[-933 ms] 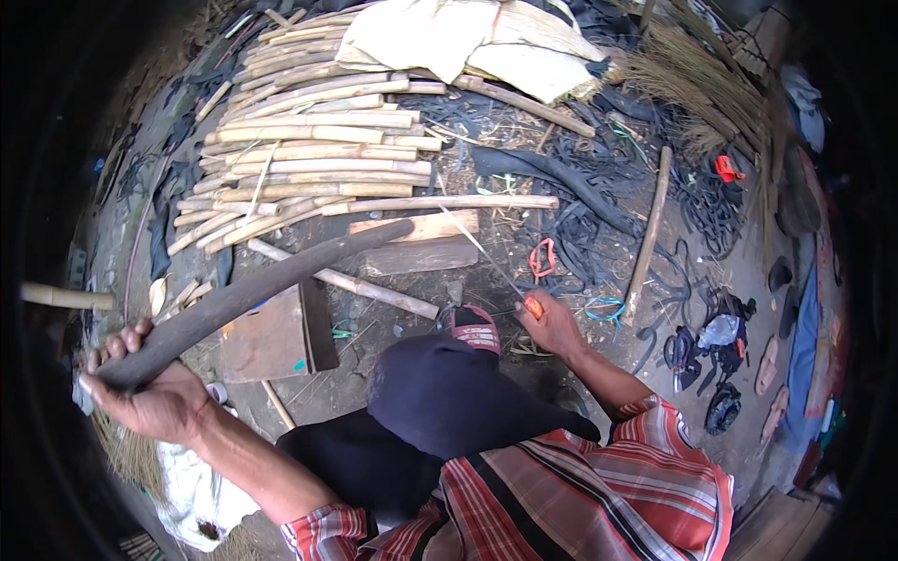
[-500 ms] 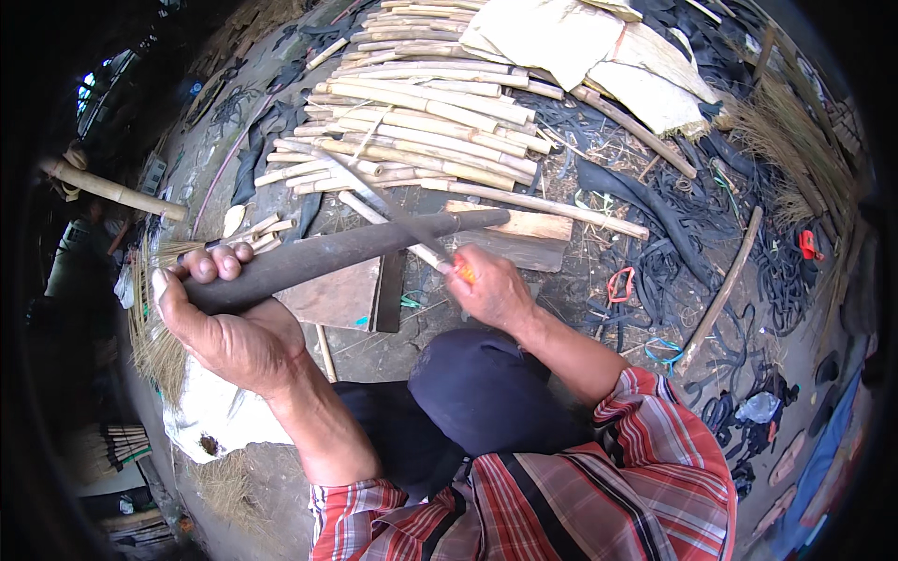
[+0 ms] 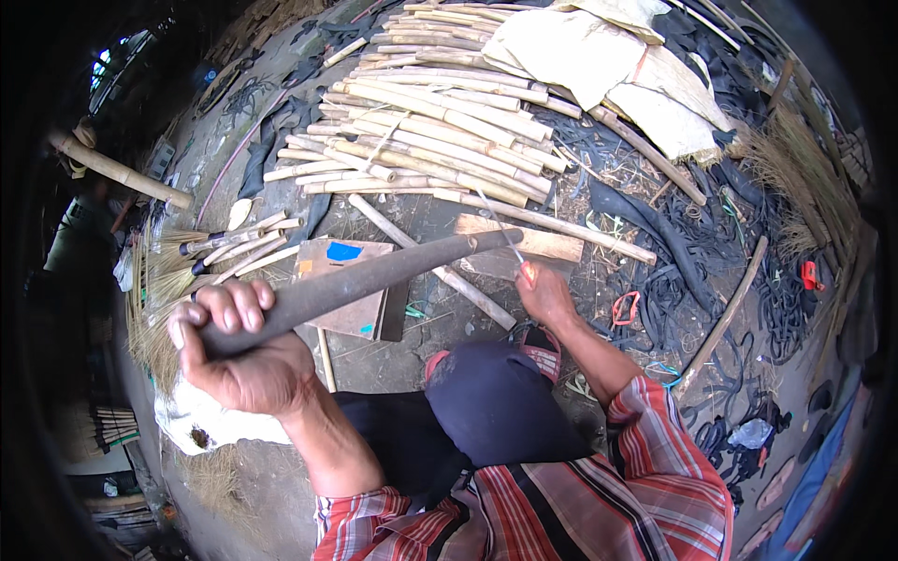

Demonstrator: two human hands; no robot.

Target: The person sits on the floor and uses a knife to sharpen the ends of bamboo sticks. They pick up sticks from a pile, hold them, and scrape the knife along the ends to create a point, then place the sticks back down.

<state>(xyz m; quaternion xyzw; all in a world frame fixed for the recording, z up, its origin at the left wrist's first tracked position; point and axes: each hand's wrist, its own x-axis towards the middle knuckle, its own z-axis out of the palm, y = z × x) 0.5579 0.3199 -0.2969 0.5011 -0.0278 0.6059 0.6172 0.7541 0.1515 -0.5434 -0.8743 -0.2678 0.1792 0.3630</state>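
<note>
Left hand (image 3: 238, 360) is clamped on a long dark blade (image 3: 365, 279), now raised over the wood block (image 3: 513, 251). Right hand (image 3: 545, 294), moved in since, pinches a thin stick (image 3: 505, 236) there. Bamboo pile (image 3: 440, 131) at 12 o'clock.

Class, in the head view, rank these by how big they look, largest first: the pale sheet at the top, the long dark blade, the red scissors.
1. Pale sheet and dark blade: unsure, since the blade sits much nearer the camera.
2. Red scissors, clearly smallest.
The left hand grips the blade.
</note>
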